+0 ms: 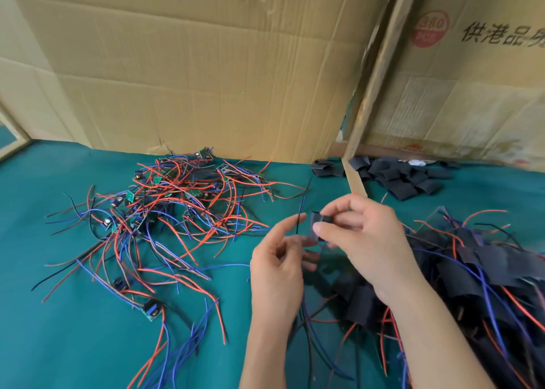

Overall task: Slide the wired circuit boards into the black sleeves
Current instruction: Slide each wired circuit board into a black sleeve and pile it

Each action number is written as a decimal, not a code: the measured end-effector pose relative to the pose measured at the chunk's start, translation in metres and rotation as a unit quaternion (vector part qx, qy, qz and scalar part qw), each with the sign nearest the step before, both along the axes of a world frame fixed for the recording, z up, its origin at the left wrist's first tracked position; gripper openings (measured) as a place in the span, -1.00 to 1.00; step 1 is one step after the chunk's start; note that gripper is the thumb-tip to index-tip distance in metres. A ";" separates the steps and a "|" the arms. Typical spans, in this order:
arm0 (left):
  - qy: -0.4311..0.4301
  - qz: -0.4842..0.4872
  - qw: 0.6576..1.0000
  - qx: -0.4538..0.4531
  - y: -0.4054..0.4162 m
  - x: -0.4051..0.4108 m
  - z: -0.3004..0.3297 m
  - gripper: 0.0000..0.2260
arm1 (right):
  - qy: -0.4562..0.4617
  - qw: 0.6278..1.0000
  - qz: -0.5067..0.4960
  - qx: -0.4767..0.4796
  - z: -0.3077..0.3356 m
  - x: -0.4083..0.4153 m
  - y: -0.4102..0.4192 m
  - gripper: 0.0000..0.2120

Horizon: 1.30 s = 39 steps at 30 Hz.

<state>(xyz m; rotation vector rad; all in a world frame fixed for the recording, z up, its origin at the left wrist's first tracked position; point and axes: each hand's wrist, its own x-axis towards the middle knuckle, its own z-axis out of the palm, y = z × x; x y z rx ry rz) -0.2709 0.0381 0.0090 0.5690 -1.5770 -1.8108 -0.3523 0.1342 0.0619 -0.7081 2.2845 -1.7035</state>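
Pinching black sleeve (pixel 320 225) — right hand (pixel 362 235) grip, fingertips.

teal cloth (pixel 73 315), black sleeves (pixel 413 182), red, blue, black wires (pixel 188 211)

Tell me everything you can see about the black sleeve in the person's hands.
The sleeve is a short, flat, dark piece, apparently soft fabric or tubing, held above the green table. The right hand pinches it between thumb and fingers. The left hand is just below it, where thin wires rise beside the sleeve. Motion blur hides its opening.
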 end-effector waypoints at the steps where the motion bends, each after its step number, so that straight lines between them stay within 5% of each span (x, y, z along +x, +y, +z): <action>1: 0.001 -0.007 1.000 -0.001 0.000 0.000 0.000 -0.67 | -0.012 0.998 -0.035 -0.041 0.001 -0.004 0.003 -0.82; 6: -0.001 -0.055 0.998 -0.029 0.005 0.001 0.000 -0.68 | -0.133 0.927 -0.183 -0.300 0.006 -0.017 0.007 -0.88; 13: 0.010 -0.086 0.996 -0.032 0.008 0.003 0.000 -0.66 | -0.207 0.872 -0.204 -0.394 0.003 -0.023 0.011 -0.75; 18: 0.015 -0.087 0.996 -0.030 0.007 0.003 -0.001 -0.65 | -0.220 0.896 -0.147 -0.356 0.003 -0.020 0.009 -0.83; 28: 0.026 -0.040 0.999 -0.002 0.004 0.006 0.001 -0.66 | -0.232 0.957 0.020 -0.173 -0.007 -0.008 -0.001 -0.41; 33: 0.043 -0.034 0.998 0.027 0.002 0.006 0.001 -0.64 | -0.155 0.984 0.032 -0.084 -0.008 -0.006 0.000 -0.56; 39: 0.069 -0.097 0.988 0.103 0.000 0.007 -0.001 -0.53 | -0.138 0.981 -0.025 -0.136 -0.010 -0.008 -0.001 -0.70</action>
